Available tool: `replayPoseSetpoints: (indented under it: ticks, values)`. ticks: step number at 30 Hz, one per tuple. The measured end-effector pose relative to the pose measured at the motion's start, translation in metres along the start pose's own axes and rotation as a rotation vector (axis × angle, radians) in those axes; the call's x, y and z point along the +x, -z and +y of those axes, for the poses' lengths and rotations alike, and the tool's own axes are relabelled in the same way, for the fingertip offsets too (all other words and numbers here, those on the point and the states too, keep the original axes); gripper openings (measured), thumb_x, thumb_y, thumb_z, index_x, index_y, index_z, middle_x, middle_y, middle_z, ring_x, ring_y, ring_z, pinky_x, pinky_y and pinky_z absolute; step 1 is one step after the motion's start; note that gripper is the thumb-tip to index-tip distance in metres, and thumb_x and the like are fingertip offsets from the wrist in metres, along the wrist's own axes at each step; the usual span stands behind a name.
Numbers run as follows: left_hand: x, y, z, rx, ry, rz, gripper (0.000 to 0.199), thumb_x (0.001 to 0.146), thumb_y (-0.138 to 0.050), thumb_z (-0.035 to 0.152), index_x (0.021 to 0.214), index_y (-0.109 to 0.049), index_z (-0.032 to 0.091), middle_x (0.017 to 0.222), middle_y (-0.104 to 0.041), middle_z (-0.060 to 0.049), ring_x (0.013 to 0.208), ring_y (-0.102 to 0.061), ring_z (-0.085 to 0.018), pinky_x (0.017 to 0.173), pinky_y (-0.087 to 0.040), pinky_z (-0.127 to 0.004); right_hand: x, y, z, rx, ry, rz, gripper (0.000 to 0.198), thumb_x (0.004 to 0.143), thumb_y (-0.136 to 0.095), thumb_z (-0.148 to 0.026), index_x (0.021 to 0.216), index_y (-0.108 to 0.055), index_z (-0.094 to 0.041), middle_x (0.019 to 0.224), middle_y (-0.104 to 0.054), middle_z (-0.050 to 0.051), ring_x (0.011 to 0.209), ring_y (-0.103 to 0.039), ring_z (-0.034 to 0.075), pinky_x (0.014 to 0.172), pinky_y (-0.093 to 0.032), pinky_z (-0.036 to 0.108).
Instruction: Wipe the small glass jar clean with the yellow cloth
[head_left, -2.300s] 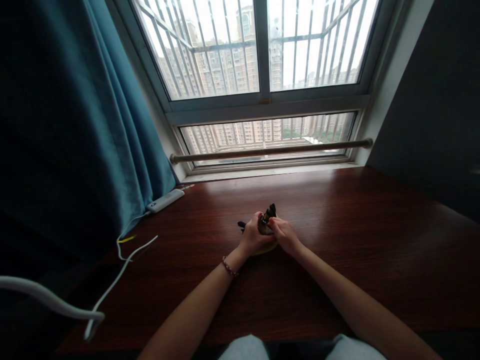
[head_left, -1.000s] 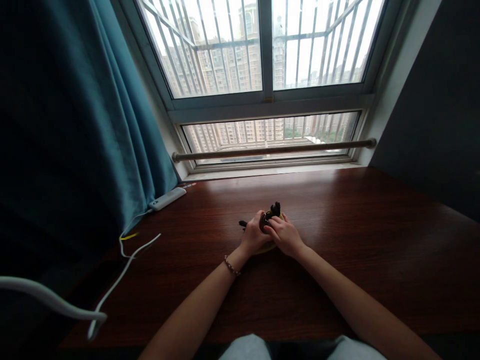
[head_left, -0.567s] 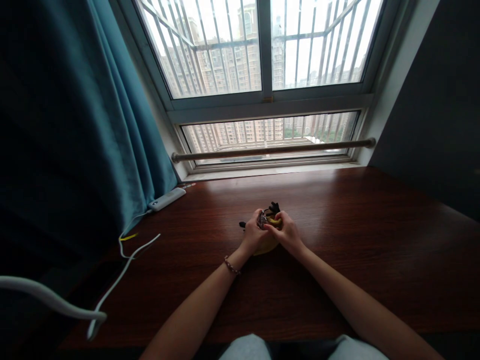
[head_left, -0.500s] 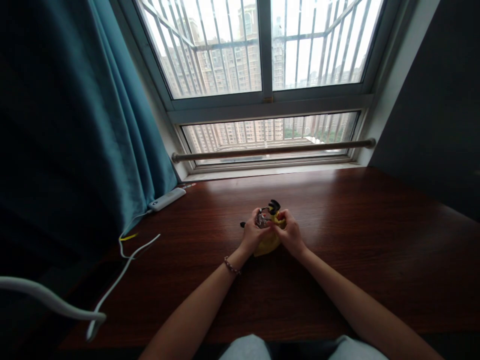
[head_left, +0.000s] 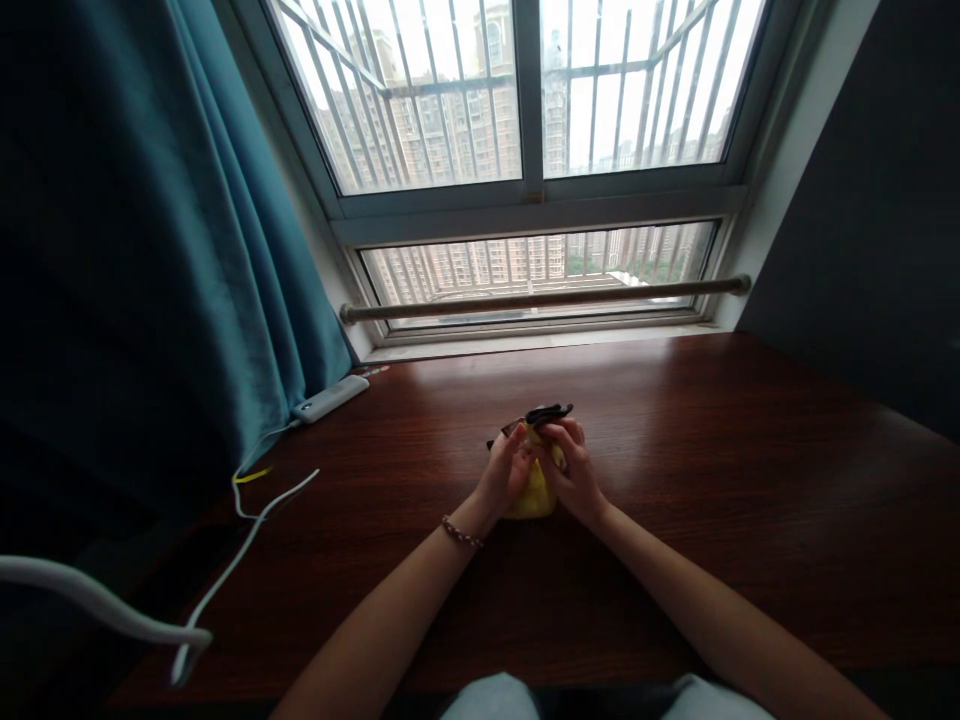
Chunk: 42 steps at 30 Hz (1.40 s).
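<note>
My left hand (head_left: 504, 476) and my right hand (head_left: 574, 472) grip a small yellow pouch (head_left: 534, 488) between them, just above the dark wooden desk (head_left: 750, 470). Black cords or a strap (head_left: 546, 412) stick out of the pouch's top, above my fingertips. What is inside the pouch stays hidden. A bead bracelet (head_left: 458, 533) circles my left wrist.
A white power strip (head_left: 330, 398) lies at the desk's far left beside the teal curtain (head_left: 150, 260), with a white cable (head_left: 247, 530) running toward me. A wooden rail (head_left: 540, 298) crosses below the barred window. A dark wall stands at the right.
A dark, shiny thing that showed at the pouch's mouth is out of sight now. The yellow pouch stands more upright between both hands, and the black cords lie flatter across its top.
</note>
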<state>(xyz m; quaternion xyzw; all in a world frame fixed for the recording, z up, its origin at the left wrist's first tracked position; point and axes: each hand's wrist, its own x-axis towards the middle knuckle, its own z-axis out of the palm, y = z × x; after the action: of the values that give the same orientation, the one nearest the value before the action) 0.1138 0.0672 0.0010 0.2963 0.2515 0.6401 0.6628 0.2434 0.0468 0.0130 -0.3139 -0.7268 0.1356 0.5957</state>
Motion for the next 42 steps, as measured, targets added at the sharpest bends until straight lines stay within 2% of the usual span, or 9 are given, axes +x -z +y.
replayPoseSetpoints:
  ticks: [7,12,16,23,27,30,33,39,42]
  values:
    - [-0.008,-0.001,-0.003,-0.055,0.159,-0.136,0.021,0.086,-0.064,0.021,0.105,-0.068,0.015,0.111,-0.068,-0.009,0.099,-0.066,-0.019,0.08,-0.053,-0.026,0.0,0.001,-0.002,-0.057,-0.015,-0.007,0.03,0.099,-0.046,-0.03,0.124,-0.063,-0.027,0.13,-0.053,0.007,0.12,-0.045,0.026,0.104,-0.038,0.044]
    - [-0.01,-0.004,-0.004,0.004,0.218,-0.128,0.021,0.09,-0.055,0.018,0.106,-0.068,0.018,0.114,-0.067,-0.009,0.106,-0.067,-0.022,0.078,-0.055,-0.028,0.003,0.002,-0.002,-0.057,-0.009,-0.007,0.032,0.101,-0.042,-0.032,0.123,-0.064,-0.025,0.132,-0.057,0.006,0.121,-0.046,0.026,0.104,-0.033,0.044]
    - [-0.013,-0.008,-0.004,0.048,0.227,-0.088,0.02,0.088,-0.058,0.018,0.105,-0.067,0.019,0.103,-0.07,-0.007,0.096,-0.07,-0.022,0.073,-0.055,-0.027,0.004,0.001,0.003,-0.064,-0.038,-0.002,0.032,0.101,-0.04,-0.033,0.122,-0.064,-0.024,0.13,-0.059,0.007,0.122,-0.047,0.026,0.106,-0.031,0.045]
    - [-0.015,-0.011,-0.014,0.042,0.218,0.041,0.031,0.083,-0.064,0.043,0.094,-0.07,0.014,0.086,-0.073,-0.007,0.08,-0.07,-0.021,0.071,-0.053,-0.028,0.002,0.0,0.009,-0.039,-0.081,-0.013,0.034,0.1,-0.043,-0.034,0.126,-0.061,-0.022,0.129,-0.06,0.01,0.12,-0.051,0.026,0.104,-0.039,0.043]
    - [-0.017,-0.014,-0.014,0.025,0.153,0.048,0.04,0.075,-0.069,0.05,0.089,-0.07,0.013,0.081,-0.072,-0.006,0.076,-0.068,-0.019,0.074,-0.053,-0.028,0.002,0.0,0.009,-0.004,-0.145,-0.027,0.035,0.1,-0.043,-0.035,0.127,-0.06,-0.02,0.124,-0.062,0.012,0.115,-0.057,0.026,0.1,-0.044,0.042]
    - [-0.019,-0.017,-0.01,0.022,0.177,0.061,0.044,0.076,-0.066,0.056,0.081,-0.069,0.013,0.069,-0.069,-0.005,0.06,-0.063,-0.016,0.058,-0.05,-0.025,0.003,0.0,0.009,0.029,-0.187,-0.043,0.034,0.099,-0.043,-0.033,0.126,-0.06,-0.02,0.118,-0.065,0.011,0.11,-0.061,0.025,0.097,-0.048,0.04]
    - [-0.019,-0.02,-0.004,-0.012,0.191,0.114,0.047,0.081,-0.057,0.058,0.076,-0.067,0.013,0.058,-0.063,-0.003,0.045,-0.054,-0.013,0.041,-0.039,-0.022,0.003,0.0,0.009,0.028,-0.199,-0.044,0.034,0.098,-0.046,-0.032,0.127,-0.061,-0.021,0.12,-0.067,0.011,0.113,-0.062,0.025,0.099,-0.048,0.04]
    - [-0.013,-0.017,0.007,-0.155,0.164,0.221,0.046,0.092,-0.043,0.052,0.095,-0.068,0.013,0.08,-0.072,-0.008,0.068,-0.067,-0.019,0.063,-0.054,-0.029,0.001,-0.002,0.01,-0.007,-0.204,-0.088,0.036,0.097,-0.047,-0.03,0.126,-0.066,-0.021,0.125,-0.067,0.01,0.118,-0.062,0.026,0.103,-0.047,0.041]
    - [-0.007,-0.008,0.009,-0.145,0.254,0.248,0.058,0.093,-0.034,0.058,0.099,-0.068,0.011,0.081,-0.072,-0.011,0.068,-0.067,-0.021,0.063,-0.054,-0.032,-0.002,-0.004,0.012,-0.051,-0.204,-0.098,0.035,0.096,-0.048,-0.029,0.122,-0.07,-0.023,0.126,-0.068,0.009,0.118,-0.062,0.026,0.104,-0.048,0.042]
